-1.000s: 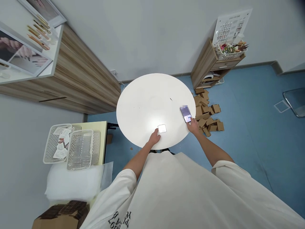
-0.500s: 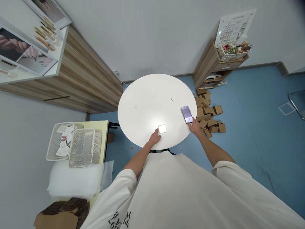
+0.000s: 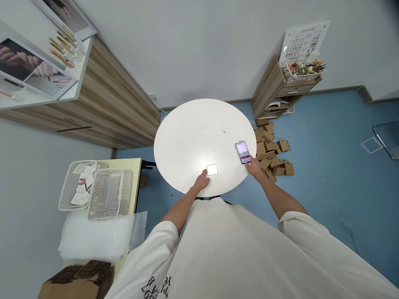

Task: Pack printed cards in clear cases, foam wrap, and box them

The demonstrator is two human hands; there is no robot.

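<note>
A small, flat, glossy white square pad (image 3: 212,169) lies near the round white table (image 3: 187,141) edge; the left hand (image 3: 202,181) pinches its corner, while the right hand (image 3: 254,167) grips a lit phone (image 3: 244,154)

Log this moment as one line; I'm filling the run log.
left hand: touching white square | right hand: at phone | surface: round table

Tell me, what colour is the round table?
White. The round table shows plainly in the head view, with the left hand and right hand on it.
</note>
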